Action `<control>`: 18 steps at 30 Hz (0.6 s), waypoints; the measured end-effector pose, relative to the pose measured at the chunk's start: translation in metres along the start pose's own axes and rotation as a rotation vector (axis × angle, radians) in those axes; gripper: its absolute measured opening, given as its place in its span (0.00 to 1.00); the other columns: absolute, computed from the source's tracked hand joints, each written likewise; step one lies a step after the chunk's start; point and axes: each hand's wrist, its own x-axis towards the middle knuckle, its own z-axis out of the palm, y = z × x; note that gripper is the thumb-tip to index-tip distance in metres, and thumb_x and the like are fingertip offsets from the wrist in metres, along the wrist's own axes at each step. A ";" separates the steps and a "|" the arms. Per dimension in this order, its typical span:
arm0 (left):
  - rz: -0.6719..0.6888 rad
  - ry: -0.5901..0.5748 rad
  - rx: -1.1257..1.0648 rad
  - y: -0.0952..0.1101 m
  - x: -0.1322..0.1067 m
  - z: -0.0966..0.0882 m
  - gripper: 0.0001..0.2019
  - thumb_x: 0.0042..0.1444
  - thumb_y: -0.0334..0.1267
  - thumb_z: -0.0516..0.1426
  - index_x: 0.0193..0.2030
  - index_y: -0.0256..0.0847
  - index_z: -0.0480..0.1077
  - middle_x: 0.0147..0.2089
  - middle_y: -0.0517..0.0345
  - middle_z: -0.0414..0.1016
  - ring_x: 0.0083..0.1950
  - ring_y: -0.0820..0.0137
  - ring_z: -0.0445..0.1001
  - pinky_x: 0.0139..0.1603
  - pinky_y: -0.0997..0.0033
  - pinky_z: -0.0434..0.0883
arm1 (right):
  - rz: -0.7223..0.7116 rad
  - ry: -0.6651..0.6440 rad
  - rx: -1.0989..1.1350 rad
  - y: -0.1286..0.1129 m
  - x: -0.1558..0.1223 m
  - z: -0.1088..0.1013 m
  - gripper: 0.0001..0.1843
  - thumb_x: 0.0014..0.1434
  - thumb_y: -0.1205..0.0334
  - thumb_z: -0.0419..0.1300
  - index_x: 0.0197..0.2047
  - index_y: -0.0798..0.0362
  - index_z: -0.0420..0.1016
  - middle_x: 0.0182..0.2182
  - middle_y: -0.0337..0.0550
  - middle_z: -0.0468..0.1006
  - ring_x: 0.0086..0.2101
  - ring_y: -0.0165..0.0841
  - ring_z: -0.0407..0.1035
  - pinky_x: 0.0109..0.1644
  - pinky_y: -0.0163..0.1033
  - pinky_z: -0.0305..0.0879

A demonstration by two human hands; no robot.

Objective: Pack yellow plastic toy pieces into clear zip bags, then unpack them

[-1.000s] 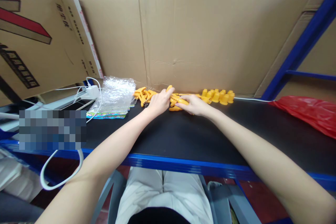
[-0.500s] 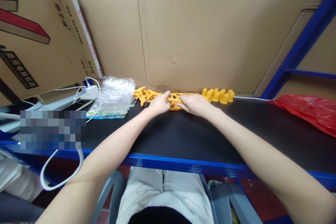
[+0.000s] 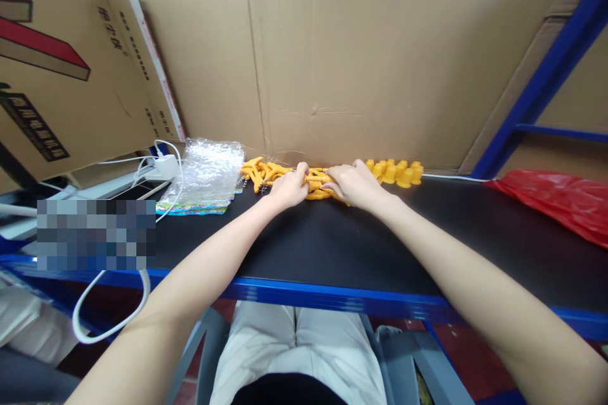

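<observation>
Bunched yellow-orange plastic pieces (image 3: 256,172) lie along the back of the black table, with small shiny metal bits, like springs or chains, beside them. My left hand (image 3: 291,188) is closed, its fingers curled round a slim yellow plastic piece (image 3: 313,179). Just to the right, my right hand (image 3: 355,185) bends over the other end of the yellow pieces, thumb and fingers closed on them. Its fingertips are partly hidden. More yellow plastic pieces (image 3: 322,193) lie under and between both hands. Several yellow cup-shaped parts (image 3: 401,173) stand to the right of my right hand.
Clear plastic bags (image 3: 209,168) are stacked left of the pieces, near a white charger (image 3: 166,166) with cables. A red plastic bag (image 3: 560,199) lies at the right. Cardboard (image 3: 356,63) walls the back, and a blue rail (image 3: 332,296) edges the table's front.
My right hand has shifted slightly, its knuckles now higher and its fingers more bent. The yellow pieces beneath it spread a little further forward. My left hand has hardly moved.
</observation>
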 end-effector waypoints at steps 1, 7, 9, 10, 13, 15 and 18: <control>-0.023 -0.020 -0.042 -0.001 0.002 0.002 0.12 0.56 0.38 0.49 0.47 0.43 0.59 0.37 0.50 0.74 0.40 0.58 0.74 0.38 0.62 0.66 | -0.009 0.030 -0.032 0.000 0.000 -0.001 0.13 0.63 0.57 0.48 0.38 0.57 0.69 0.36 0.51 0.77 0.36 0.38 0.68 0.37 0.40 0.46; -0.100 -0.098 -0.279 0.003 0.007 0.002 0.08 0.49 0.39 0.54 0.36 0.41 0.61 0.33 0.55 0.72 0.34 0.66 0.70 0.32 0.70 0.64 | -0.042 0.173 -0.159 0.002 -0.002 0.001 0.09 0.61 0.65 0.48 0.41 0.55 0.68 0.36 0.49 0.75 0.37 0.38 0.63 0.41 0.43 0.44; -0.137 -0.146 -0.383 0.006 0.005 -0.003 0.07 0.48 0.38 0.54 0.33 0.42 0.59 0.27 0.60 0.67 0.26 0.71 0.66 0.26 0.73 0.60 | -0.042 0.179 -0.179 0.003 -0.002 0.002 0.10 0.62 0.67 0.47 0.41 0.55 0.68 0.36 0.48 0.74 0.37 0.38 0.62 0.42 0.43 0.44; -0.170 -0.190 -0.457 0.008 0.004 -0.005 0.07 0.48 0.38 0.54 0.31 0.42 0.58 0.23 0.62 0.64 0.22 0.74 0.63 0.23 0.74 0.58 | -0.042 0.179 -0.185 0.003 -0.002 0.002 0.11 0.61 0.68 0.46 0.41 0.55 0.68 0.36 0.48 0.74 0.36 0.37 0.62 0.42 0.43 0.44; -0.260 -0.355 -0.728 0.010 0.002 -0.009 0.08 0.50 0.38 0.54 0.30 0.43 0.55 0.17 0.69 0.53 0.14 0.80 0.50 0.16 0.77 0.48 | -0.037 0.171 -0.198 0.005 -0.002 0.003 0.12 0.61 0.70 0.45 0.41 0.56 0.68 0.35 0.48 0.73 0.36 0.37 0.62 0.41 0.43 0.44; -0.290 -0.467 -0.887 0.009 0.002 -0.010 0.09 0.50 0.39 0.53 0.28 0.43 0.54 0.16 0.70 0.49 0.13 0.80 0.46 0.15 0.78 0.45 | -0.035 0.172 -0.205 0.005 -0.002 0.004 0.12 0.61 0.71 0.45 0.41 0.56 0.68 0.35 0.48 0.73 0.36 0.37 0.61 0.41 0.43 0.44; -0.364 -0.635 -1.047 0.005 0.005 -0.012 0.11 0.51 0.40 0.51 0.24 0.43 0.52 0.14 0.70 0.46 0.12 0.80 0.43 0.14 0.78 0.42 | -0.042 0.206 -0.214 0.005 -0.001 0.004 0.13 0.61 0.71 0.44 0.41 0.55 0.68 0.35 0.49 0.73 0.36 0.38 0.62 0.42 0.44 0.44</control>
